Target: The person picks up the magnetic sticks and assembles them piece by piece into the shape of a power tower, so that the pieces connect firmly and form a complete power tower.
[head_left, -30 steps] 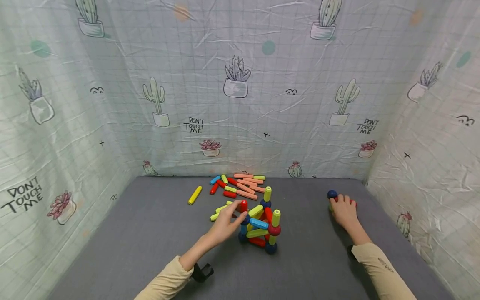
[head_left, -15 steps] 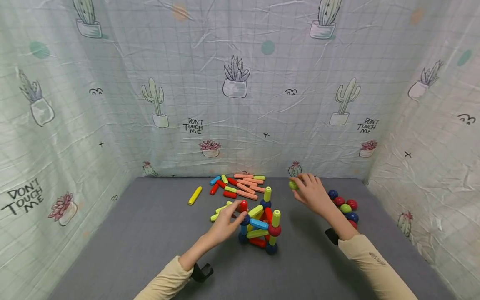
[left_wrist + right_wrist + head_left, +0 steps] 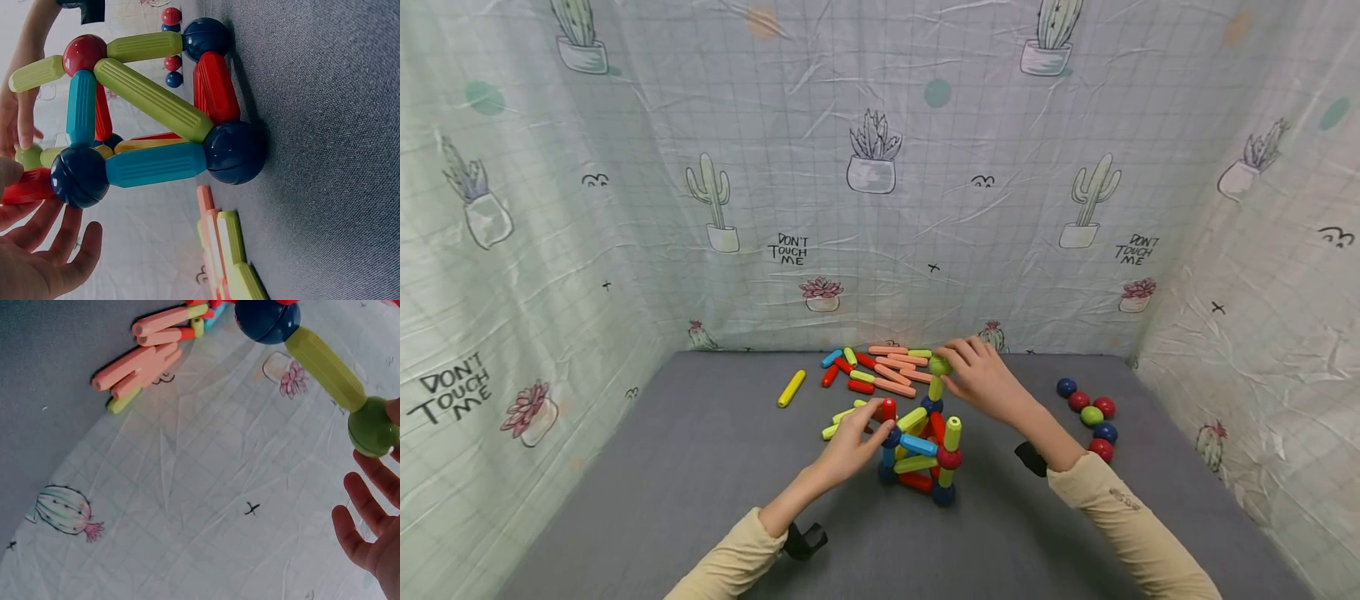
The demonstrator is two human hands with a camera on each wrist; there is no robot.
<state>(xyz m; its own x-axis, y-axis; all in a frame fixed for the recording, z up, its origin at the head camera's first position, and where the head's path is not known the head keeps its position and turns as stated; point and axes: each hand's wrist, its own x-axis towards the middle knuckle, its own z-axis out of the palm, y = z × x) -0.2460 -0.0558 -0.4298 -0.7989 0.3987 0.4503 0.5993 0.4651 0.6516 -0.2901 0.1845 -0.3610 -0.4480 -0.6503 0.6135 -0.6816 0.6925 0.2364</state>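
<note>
A structure of coloured rods and balls stands on the grey table, with a blue rod (image 3: pixel 917 446) and a red ball (image 3: pixel 949 458) on its near side. My left hand (image 3: pixel 847 450) pinches the upright red rod (image 3: pixel 28 186) on top of a dark blue ball (image 3: pixel 79 176). My right hand (image 3: pixel 988 379) holds a green ball (image 3: pixel 373 427) between thumb and fingers. That ball touches the top end of the upright yellow-green rod (image 3: pixel 326 369) at the back of the structure. Another yellow-green rod (image 3: pixel 952 433) stands upright on the red ball.
Several loose balls, among them a blue ball (image 3: pixel 1067 387), lie at the right. Behind the structure lies a pile of rods, including a pink rod (image 3: pixel 893 387). A yellow rod (image 3: pixel 792 388) lies apart at the left. A patterned curtain (image 3: pixel 880 225) encloses the table's back and sides.
My right hand has picked the green ball from the group at the right and carried it left onto the back upright rod. The left hand stays in place.
</note>
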